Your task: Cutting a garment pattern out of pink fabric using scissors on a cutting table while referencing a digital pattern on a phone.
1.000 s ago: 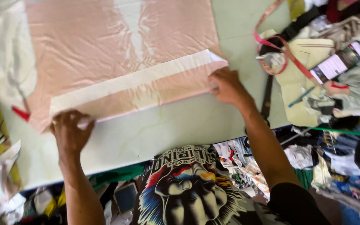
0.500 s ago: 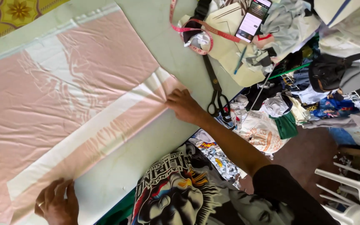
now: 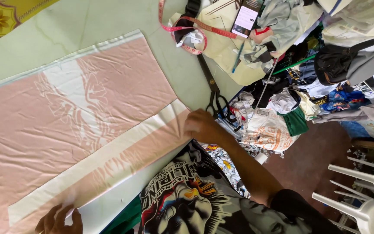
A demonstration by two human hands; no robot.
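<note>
Pink fabric (image 3: 66,117) lies flat on the pale green table (image 3: 182,73), covering most of the left and centre. Its near edge is turned back on itself, so a pale strip (image 3: 96,162) runs diagonally from near-left to the right corner. That reads as a fold or hem band being laid.

Right hand (image 3: 201,125) sits on the right end of that fold, at the fabric's corner near the table edge. Fingers look curled down onto the cloth, pinning or pinching it; a true grip vs. a flat press can't be told from this angle.

Left hand (image 3: 59,221) is at the near-left end of the same fold, mostly cut off by the frame edge. Fingers are spread loosely on the cloth and nothing shows enclosed in them. Hands at opposite ends: likely holding the fold line taut and straight.

Black scissors (image 3: 213,89) lie on the table just beyond the right hand, handles toward it and close by, not touched. Pink measuring tape (image 3: 187,26) loops at the far side, beside a phone (image 3: 245,17) and a pen (image 3: 237,56) resting on cream cloth.

Heaped clothes (image 3: 278,108) sit right of the table, off the work surface. White plastic stools (image 3: 369,199) stand near-right on the floor. A printed black shirt (image 3: 182,195) fills the near centre.
</note>
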